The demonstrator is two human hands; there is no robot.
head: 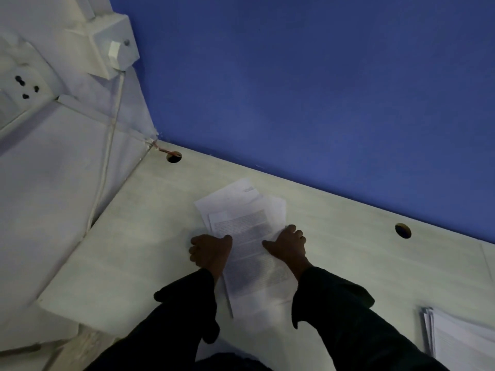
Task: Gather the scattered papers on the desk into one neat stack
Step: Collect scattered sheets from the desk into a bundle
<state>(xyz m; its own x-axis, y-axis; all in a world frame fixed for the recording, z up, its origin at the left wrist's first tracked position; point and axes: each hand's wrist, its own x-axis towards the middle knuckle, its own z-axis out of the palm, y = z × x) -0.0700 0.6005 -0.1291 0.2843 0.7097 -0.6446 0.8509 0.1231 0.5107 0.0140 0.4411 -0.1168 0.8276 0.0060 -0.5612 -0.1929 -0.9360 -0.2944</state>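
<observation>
The papers [246,236] lie mid-desk [348,250], between near edge and wall, fanned, corners splayed at the far end. The left hand [210,251] and right hand [288,245] hold their long sides, fingers curled. Squeezing unevenly could buckle sheets or leave them skewed. Their long axis runs from the person toward the wall. Another stack [460,341] sits at the right near corner.

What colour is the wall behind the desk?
Blue, plain, no pattern; the wall shows clearly in the head view, meeting the pale desk.
</observation>
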